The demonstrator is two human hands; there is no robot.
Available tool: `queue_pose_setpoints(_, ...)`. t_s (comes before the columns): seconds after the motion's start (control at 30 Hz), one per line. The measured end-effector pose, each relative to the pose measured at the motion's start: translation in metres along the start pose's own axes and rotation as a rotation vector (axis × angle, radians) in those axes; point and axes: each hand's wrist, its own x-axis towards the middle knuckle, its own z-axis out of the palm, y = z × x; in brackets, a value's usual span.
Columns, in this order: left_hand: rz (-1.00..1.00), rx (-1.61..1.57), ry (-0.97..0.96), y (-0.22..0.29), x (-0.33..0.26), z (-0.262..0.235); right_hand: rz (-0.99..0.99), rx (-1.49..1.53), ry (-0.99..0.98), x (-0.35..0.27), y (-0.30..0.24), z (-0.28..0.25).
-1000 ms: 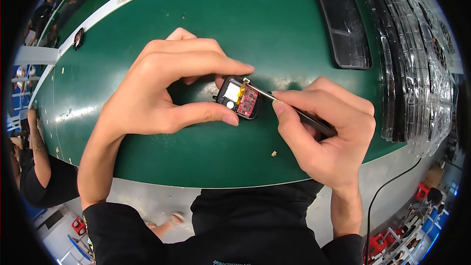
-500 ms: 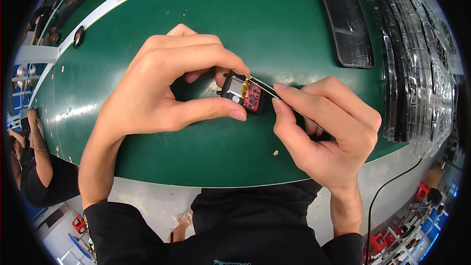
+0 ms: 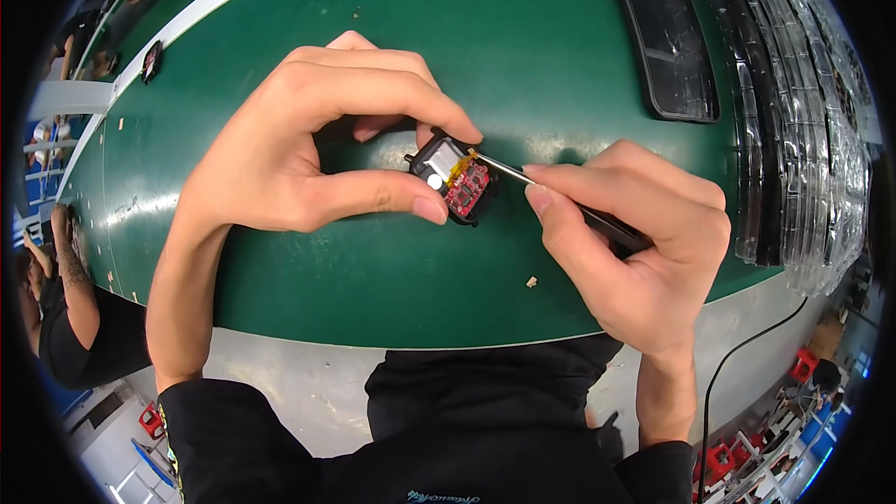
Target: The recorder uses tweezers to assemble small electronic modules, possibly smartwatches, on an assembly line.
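Between thumb and fingers, my left hand (image 3: 308, 145) grips a small black electronic device (image 3: 455, 175) by its edges, raised over the green table. The casing lies open toward me, showing a silver battery cell, yellow tape and a red circuit board (image 3: 469, 190). My right hand (image 3: 644, 233) is closed on a pair of metal tweezers (image 3: 509, 171), held like a pen. Their tip touches or nearly touches the yellow tape at the upper right side of the board. Whether the tip pinches anything is too small to tell.
A black tray (image 3: 667, 47) lies at the far right, beside stacked clear plastic trays (image 3: 793, 121). Another small black device (image 3: 151, 63) rests at the far left edge of the green table (image 3: 373, 308). A scrap (image 3: 532, 282) lies near me. A co-worker's arm (image 3: 75, 280) shows at left.
The device has turned clockwise and tilted in my left hand. My right hand has moved slightly right, and the tweezers' tip stays at the yellow tape.
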Motion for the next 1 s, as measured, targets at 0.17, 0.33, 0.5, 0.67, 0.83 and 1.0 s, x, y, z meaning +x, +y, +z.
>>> queue_pose_setpoints(0.17,0.016,0.012,0.008,-0.0001,-0.0006,0.0011,0.016,-0.001,0.007,-0.0007,0.0000,0.0021)
queue_pose_setpoints(0.33,0.022,0.026,0.011,0.0002,-0.0009,0.0025,0.007,-0.058,-0.006,-0.0001,-0.0030,0.0024)
queue_pose_setpoints(0.5,0.038,0.035,0.014,0.0042,0.0013,0.0032,-0.023,-0.081,-0.003,-0.0004,-0.0023,0.0022)
queue_pose_setpoints(0.67,0.090,0.064,0.015,0.0018,-0.0003,0.0046,0.005,-0.068,-0.025,0.0014,-0.0024,0.0034)
queue_pose_setpoints(0.83,0.104,0.060,0.027,0.0041,0.0020,0.0040,-0.037,-0.070,-0.025,0.0000,-0.0021,0.0002)
queue_pose_setpoints(1.0,0.098,0.044,0.048,0.0042,0.0012,0.0054,-0.071,-0.055,0.002,0.0007,0.0023,0.0032)
